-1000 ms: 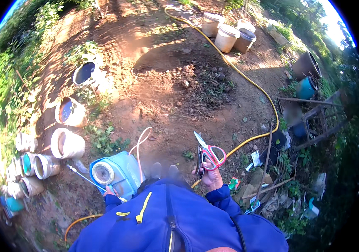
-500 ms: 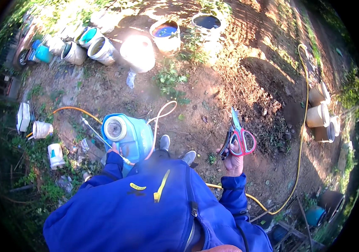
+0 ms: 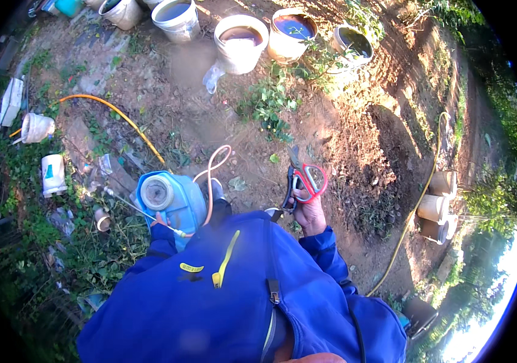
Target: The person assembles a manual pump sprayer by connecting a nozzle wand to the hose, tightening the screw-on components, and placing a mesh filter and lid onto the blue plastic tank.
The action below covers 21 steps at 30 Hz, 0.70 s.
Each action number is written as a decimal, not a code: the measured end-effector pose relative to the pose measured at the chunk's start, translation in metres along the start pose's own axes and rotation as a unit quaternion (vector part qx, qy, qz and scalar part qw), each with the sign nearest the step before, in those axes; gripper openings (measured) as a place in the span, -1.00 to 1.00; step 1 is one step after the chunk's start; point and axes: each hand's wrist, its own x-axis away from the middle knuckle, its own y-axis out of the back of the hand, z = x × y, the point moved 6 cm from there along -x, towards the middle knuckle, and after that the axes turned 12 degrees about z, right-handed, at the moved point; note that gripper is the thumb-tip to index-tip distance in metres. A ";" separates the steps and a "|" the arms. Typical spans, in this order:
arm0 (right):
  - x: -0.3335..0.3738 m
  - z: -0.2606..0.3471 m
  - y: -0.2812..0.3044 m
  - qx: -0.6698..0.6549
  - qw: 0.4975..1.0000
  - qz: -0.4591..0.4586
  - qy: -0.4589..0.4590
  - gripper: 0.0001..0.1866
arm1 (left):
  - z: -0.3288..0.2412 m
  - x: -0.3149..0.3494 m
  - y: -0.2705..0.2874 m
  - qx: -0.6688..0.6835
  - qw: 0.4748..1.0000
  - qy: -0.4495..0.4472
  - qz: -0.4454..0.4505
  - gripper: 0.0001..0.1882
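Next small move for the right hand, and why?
Probably ease the right hand slightly rightward: it holds red-handled scissors with bare metal blades, and the pale hose loops out from the blue tank on their left.

From the head, the left of 2 fisheye cameras looks steeply down, nearest the blue jacket [image 3: 240, 302]. Farther off, it takes in the left hand [image 3: 160, 219], the right hand [image 3: 309, 213] and a wide sweep of ground [image 3: 321, 133].
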 end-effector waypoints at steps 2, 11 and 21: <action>-0.031 -0.027 -0.011 -0.006 0.999 -0.033 -0.037 -0.66 | 0.004 -0.018 0.021 0.034 0.999 0.019 -0.015 -0.57; -0.154 -0.043 0.014 0.273 0.948 -0.135 -0.098 -0.85 | 0.023 -0.074 0.056 0.061 0.995 0.055 -0.054 -0.57; -0.371 -0.010 0.128 0.710 0.679 -0.187 -0.025 -0.77 | -0.072 -0.081 -0.053 0.056 0.994 0.055 -0.076 -0.61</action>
